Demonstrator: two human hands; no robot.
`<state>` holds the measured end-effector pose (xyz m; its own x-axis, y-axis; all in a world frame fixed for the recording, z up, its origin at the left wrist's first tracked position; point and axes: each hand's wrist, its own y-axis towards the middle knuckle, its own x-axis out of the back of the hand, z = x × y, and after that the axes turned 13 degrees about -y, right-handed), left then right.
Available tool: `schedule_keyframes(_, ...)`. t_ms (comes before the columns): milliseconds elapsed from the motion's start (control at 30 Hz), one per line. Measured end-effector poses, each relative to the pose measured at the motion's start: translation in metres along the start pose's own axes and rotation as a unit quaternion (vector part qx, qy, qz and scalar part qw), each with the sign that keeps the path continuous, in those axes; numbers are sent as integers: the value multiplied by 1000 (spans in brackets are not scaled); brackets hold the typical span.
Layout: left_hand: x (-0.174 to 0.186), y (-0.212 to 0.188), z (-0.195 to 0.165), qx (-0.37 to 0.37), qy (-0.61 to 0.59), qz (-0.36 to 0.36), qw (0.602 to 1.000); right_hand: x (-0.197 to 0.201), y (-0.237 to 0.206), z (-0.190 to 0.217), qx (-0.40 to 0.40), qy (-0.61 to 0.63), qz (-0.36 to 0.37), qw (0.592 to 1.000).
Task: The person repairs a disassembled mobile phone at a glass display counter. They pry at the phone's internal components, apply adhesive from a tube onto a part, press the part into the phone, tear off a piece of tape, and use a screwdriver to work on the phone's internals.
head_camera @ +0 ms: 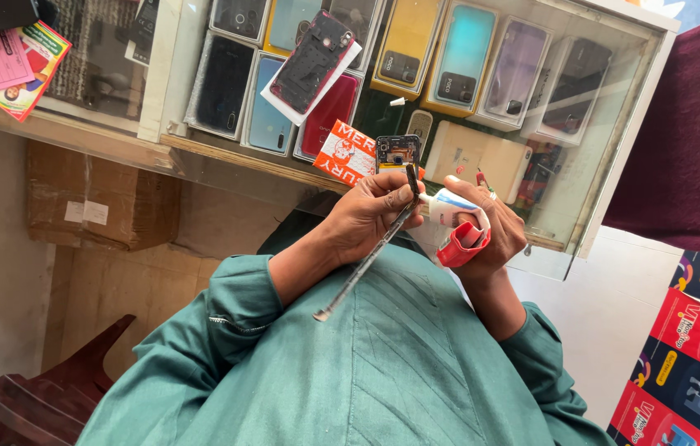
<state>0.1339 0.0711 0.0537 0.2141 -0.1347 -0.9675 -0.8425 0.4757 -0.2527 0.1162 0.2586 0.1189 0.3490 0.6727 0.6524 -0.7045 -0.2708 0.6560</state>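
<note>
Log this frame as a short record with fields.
left hand: grips a thin metal tool; an opened phone stands up at its fingertips
right hand: holds a white tube with a red cap
behind the hands: glass display case with phone boxes
at the left: cardboard box

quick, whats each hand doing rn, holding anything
Left hand: closed, gripping a thin metal tool and an opened phone.
Right hand: closed around a white tube with a red cap.
</note>
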Motion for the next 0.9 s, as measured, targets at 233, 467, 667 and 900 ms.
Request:
schedule_keyframes(233, -1, -3, 2, 14, -17, -12, 1000, 9, 1, 5, -8, 16, 24, 1000)
schedule_keyframes(467, -7, -6, 3, 10, 18, -11, 1000, 14, 2, 10, -9, 8, 44, 999)
schedule_keyframes(667, -11, -8, 2, 0, 38, -16, 999, 16, -1, 12, -12, 16, 44, 999)
schedule_keyframes(900, -10, -6, 0, -10, 72, -13, 997, 14, -4, 14, -1, 12, 43, 999)
